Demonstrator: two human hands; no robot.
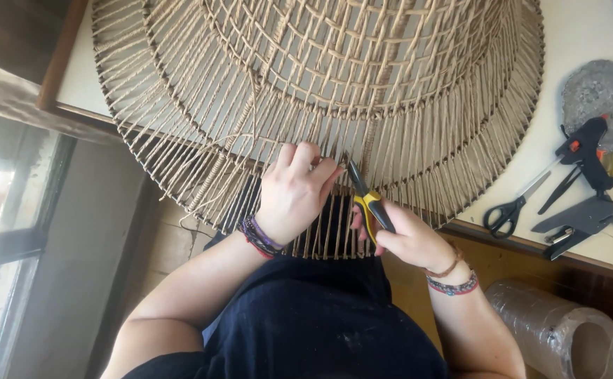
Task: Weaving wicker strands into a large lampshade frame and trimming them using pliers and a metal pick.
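A large round woven frame of tan cord [320, 77] lies on the white table [573, 42] and overhangs its near edge toward me. My left hand [296, 189] rests on the cords at the frame's rim, fingers curled over them. My right hand [408, 238] grips pliers with yellow and black handles [369, 203]. The pliers' tip points up at the cords right beside my left fingertips.
On the table at the right lie black-handled scissors [513, 207], a black and orange glue gun [587, 151], a grey stapler-like tool [580, 221] and a silvery dish [601, 91]. A roll of clear film [559, 330] lies on the floor at lower right. A window is at left.
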